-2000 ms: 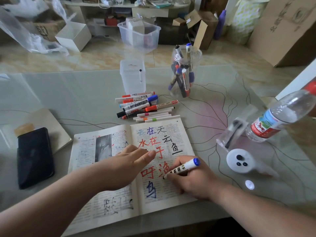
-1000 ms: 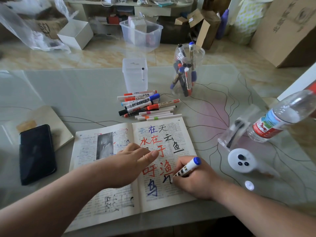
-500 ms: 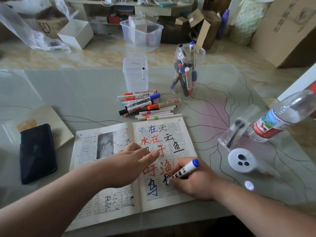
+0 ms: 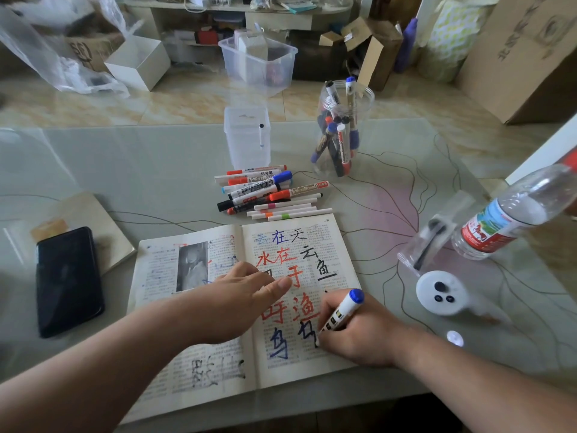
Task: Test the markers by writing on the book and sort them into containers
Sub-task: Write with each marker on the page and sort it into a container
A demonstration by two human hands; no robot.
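An open book (image 4: 340,245) lies near the table's front edge, its right page covered in red, blue and black characters. My right hand (image 4: 359,334) grips a white marker with a blue end (image 4: 345,309), its tip on the lower right page by a fresh dark stroke. My left hand (image 4: 237,303) presses flat across the book's middle, fingers straight. Several loose markers (image 4: 265,193) lie in a pile beyond the book. Behind them stand a square clear container (image 4: 246,139) holding one marker and a round clear jar (image 4: 342,129) with several markers.
A black phone (image 4: 67,281) lies on a notebook (image 4: 103,226) at the left. At the right are a tilted water bottle (image 4: 512,214), a clear stand (image 4: 434,235) and a white round device (image 4: 441,292). Boxes and a clear bin (image 4: 259,60) sit on the floor beyond.
My right hand has kept writing with the blue-ended marker, adding dark strokes below the red characters. My left hand has stayed pressed on the book.
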